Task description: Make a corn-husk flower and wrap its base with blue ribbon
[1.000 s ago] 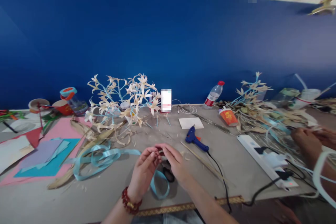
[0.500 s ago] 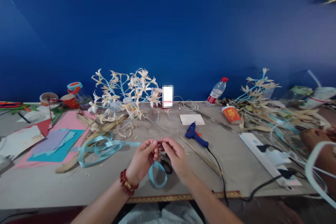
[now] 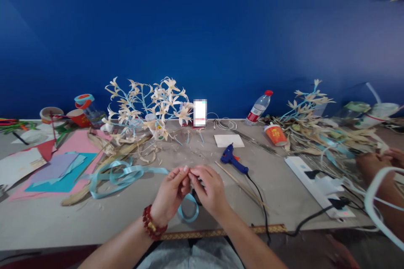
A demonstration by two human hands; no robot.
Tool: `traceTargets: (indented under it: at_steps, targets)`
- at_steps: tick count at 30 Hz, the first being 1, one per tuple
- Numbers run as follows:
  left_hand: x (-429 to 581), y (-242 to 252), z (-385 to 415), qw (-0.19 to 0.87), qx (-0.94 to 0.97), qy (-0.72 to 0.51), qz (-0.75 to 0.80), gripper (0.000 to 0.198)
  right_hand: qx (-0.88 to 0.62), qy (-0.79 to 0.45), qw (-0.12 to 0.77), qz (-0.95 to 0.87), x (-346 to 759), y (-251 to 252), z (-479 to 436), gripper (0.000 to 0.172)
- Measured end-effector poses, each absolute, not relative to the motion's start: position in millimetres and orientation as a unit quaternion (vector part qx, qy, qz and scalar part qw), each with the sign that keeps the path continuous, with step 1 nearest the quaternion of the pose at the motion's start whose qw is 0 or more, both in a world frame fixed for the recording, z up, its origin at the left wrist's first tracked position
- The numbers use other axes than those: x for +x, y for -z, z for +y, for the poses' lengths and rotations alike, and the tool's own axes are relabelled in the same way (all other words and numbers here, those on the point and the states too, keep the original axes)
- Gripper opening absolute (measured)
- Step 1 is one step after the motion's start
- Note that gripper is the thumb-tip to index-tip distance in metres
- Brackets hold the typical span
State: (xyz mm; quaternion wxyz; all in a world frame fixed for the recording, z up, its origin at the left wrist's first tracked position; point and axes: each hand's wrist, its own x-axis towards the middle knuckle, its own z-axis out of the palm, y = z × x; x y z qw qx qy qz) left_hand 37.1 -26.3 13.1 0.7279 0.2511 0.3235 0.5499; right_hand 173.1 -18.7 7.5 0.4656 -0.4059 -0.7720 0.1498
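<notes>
My left hand [image 3: 172, 195], with a red bead bracelet [image 3: 152, 223] at the wrist, is closed in a pinch. Its fingertips meet those of my right hand [image 3: 211, 189], which is pinched too. Whatever lies between the fingers is too small or hidden to make out. A light-blue ribbon [image 3: 115, 180] lies in loose coils to the left, one end running up to my left hand. Below the hands shows a blue ribbon loop [image 3: 188, 209]; I cannot tell whether the fingers grip it. A blue glue gun [image 3: 233, 159] rests on the table to the right.
Pale flowers on blue stems [image 3: 151, 105] stand at the back left. Coloured paper sheets [image 3: 63, 172] lie left. On the right are a power strip [image 3: 318, 187] with cords, a tilted bottle [image 3: 259, 107], an orange paper cup [image 3: 275, 134], dried husks and another person's hand [image 3: 370, 162].
The view has shifted slightly, so the table things appear a little further left and up. My right hand's fingers have drawn closer to the left fingertips and curled more.
</notes>
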Motion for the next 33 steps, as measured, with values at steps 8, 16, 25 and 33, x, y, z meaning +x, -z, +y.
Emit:
traceTargets:
  at_steps: [8, 16, 25, 33]
  targets:
    - [36, -4, -23, 0.628, 0.336, -0.576, 0.401, 0.029, -0.456, -0.03, 0.335, -0.824, 173, -13, -17, 0.025]
    - [28, -2, -22, 0.705, 0.28, -0.539, 0.366, 0.023, -0.453, -0.193, 0.361, -0.792, 191, -14, -6, 0.018]
    - [30, -3, -23, 0.693, 0.291, -0.549, 0.367, 0.02, -0.444, -0.213, 0.327, -0.806, 190, -17, -9, 0.015]
    - [25, 1, -26, 0.661, 0.347, -0.537, 0.393, 0.023, -0.421, -0.318, 0.314, -0.789, 192, -15, 2, 0.018]
